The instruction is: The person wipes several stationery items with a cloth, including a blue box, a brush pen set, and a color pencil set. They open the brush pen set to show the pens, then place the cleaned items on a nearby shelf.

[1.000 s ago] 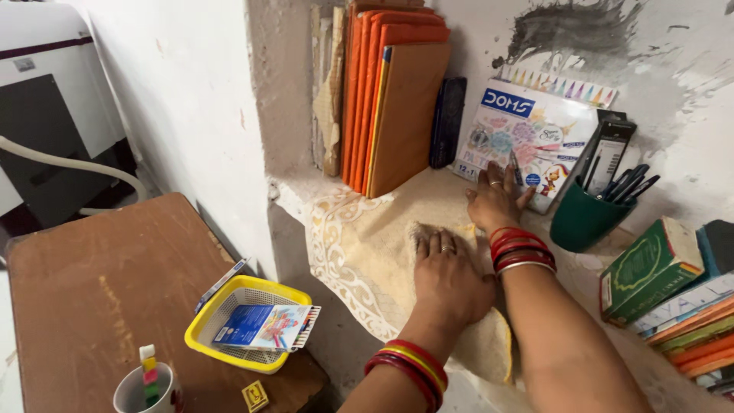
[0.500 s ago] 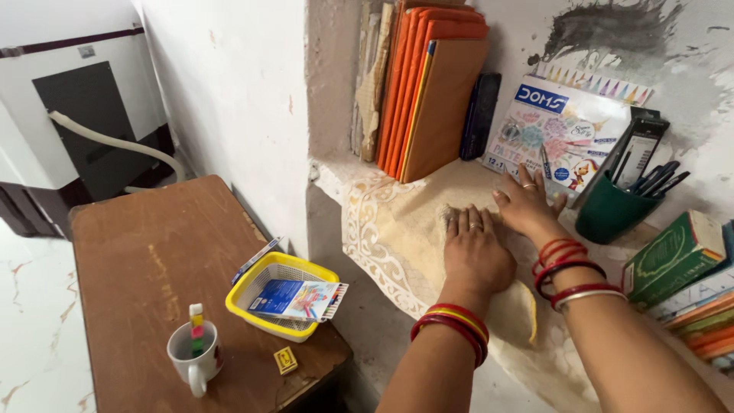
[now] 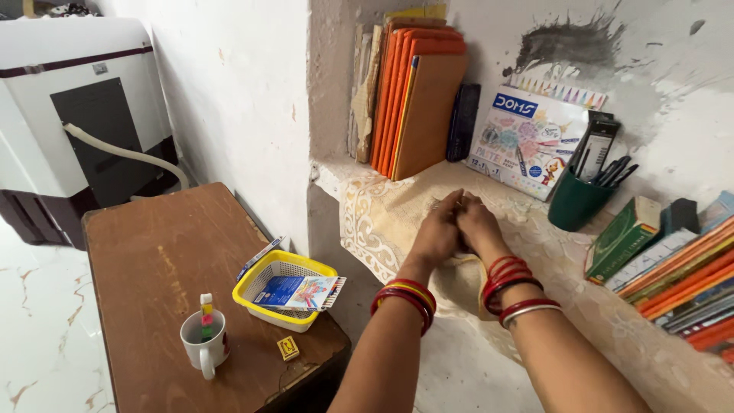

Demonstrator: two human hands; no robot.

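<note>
Far to the left, a white machine [image 3: 76, 115] with a dark panel is cut off by the frame's edge, a pale hose curving off its front; beside it stands a brown wooden table [image 3: 153, 260], its near corner lost below the frame; on that table sits a white mug [image 3: 203, 344] with a coloured stick poking out, a small yellow square [image 3: 288, 348] too tiny to read, and a yellow basket [image 3: 264, 279] holding a flat packet of colours [image 3: 298, 292]; a thin blue-and-white strip wedged behind the basket is half hidden, so I cannot say what it is.

On the stone shelf, the cream lace cloth [image 3: 382, 222] lies spread and hangs over the front edge; my left hand [image 3: 437, 233] rests on it, fingers bent and drawn together, pressing down on a bunched fold of that cloth; my right hand [image 3: 475, 224] touches the left, its fingers likewise curled close over the same spot; what lies directly beneath both palms is covered, so I cannot tell whether I pinch the cloth or only press it; red and yellow bangles ring both wrists.

Behind my hands lean orange folders [image 3: 417, 99] against the wall, a dark slim case [image 3: 461, 122] beside them, then a crayon box [image 3: 527, 141]; a green cup [image 3: 575, 203] of pens stands just right of my hands; further right, a row of books [image 3: 673, 268] runs out of the frame.
</note>
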